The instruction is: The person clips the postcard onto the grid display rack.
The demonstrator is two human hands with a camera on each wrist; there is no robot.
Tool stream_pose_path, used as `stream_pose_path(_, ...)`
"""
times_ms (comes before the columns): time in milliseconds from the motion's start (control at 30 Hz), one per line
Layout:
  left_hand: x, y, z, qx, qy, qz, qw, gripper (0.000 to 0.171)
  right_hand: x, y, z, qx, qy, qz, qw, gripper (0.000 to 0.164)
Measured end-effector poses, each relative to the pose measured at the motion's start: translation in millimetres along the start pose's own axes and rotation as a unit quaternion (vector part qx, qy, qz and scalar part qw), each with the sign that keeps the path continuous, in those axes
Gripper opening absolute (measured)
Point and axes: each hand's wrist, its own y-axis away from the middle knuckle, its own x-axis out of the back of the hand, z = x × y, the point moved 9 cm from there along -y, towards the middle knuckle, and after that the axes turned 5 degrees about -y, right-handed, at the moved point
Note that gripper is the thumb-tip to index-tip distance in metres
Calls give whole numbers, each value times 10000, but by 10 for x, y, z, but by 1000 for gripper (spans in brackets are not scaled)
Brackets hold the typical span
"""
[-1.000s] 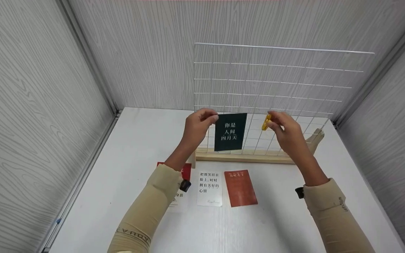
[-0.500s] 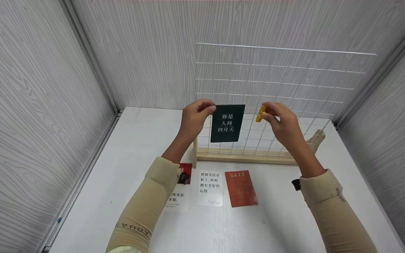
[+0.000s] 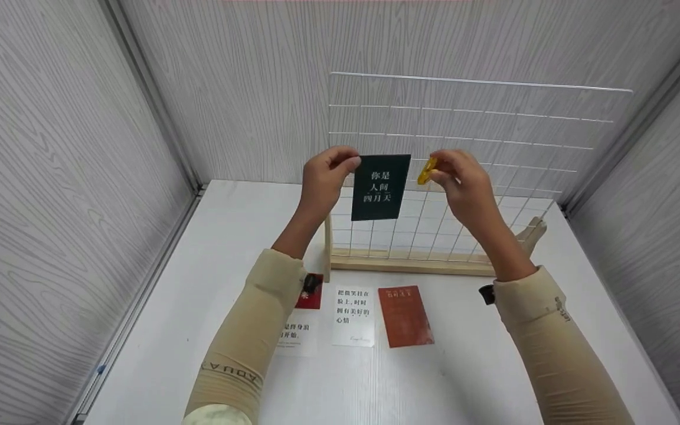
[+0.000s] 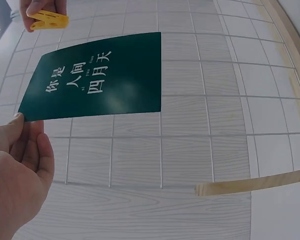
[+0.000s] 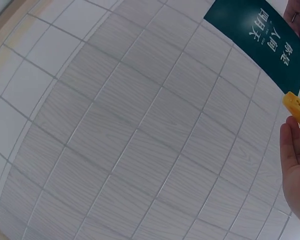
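My left hand (image 3: 327, 177) pinches a dark green card (image 3: 380, 188) by its upper left corner. White Chinese characters face me, and the card hangs upright before the white wire grid (image 3: 481, 112). To its right, my right hand (image 3: 464, 180) holds a yellow clip (image 3: 427, 170) between thumb and fingers. A small gap separates the clip from the card's right edge. From the left wrist view, the green card (image 4: 100, 75) is gripped at one corner, with the yellow clip (image 4: 49, 20) beyond it. In the right wrist view, the clip (image 5: 296, 106) shows near the card's corner.
The grid stands in a wooden base (image 3: 411, 265) with a wooden foot (image 3: 531, 236) on the right. On the white table lie a white card (image 3: 353, 319), a red-orange card (image 3: 406, 317), and a red card (image 3: 309, 298) and another white card (image 3: 298, 339), both partly behind the left sleeve.
Both hands have risen, carrying the green card and the yellow clip higher before the grid. The right hand has also shifted left, bringing the clip nearer the card.
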Motion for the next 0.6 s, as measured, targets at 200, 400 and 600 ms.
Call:
stream_pose_path(200,20,-107,28,-112,-139,109,9998,18,12,-106,-1,-189,-49,251,9995,29)
stream_pose_path(400,55,-190,46,-94,-116,193,9997,17,35,-197,-7,-340,-206,510,9979,27)
stream_pose_path(600,113,-268,141,-136,-50,296,9995,18,33,-303,-24,-416,-353,680,9962,25)
